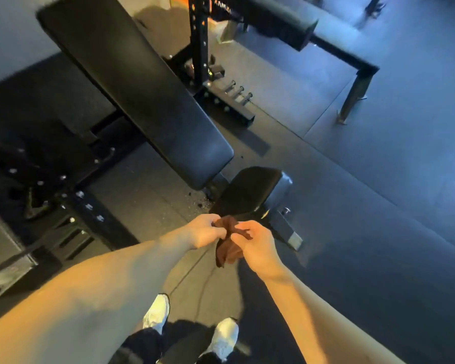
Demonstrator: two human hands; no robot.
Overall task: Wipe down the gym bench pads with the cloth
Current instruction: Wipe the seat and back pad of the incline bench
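Dark rubber floor underfoot; left hand and right hand both pinched the bunched brown cloth, held just short of the seat pad. Wadded so, it risked skimming past the back pad edges.

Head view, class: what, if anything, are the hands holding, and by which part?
The brown cloth. The left hand and the right hand both pinch its bunched upper end; the rest hangs loose below them.
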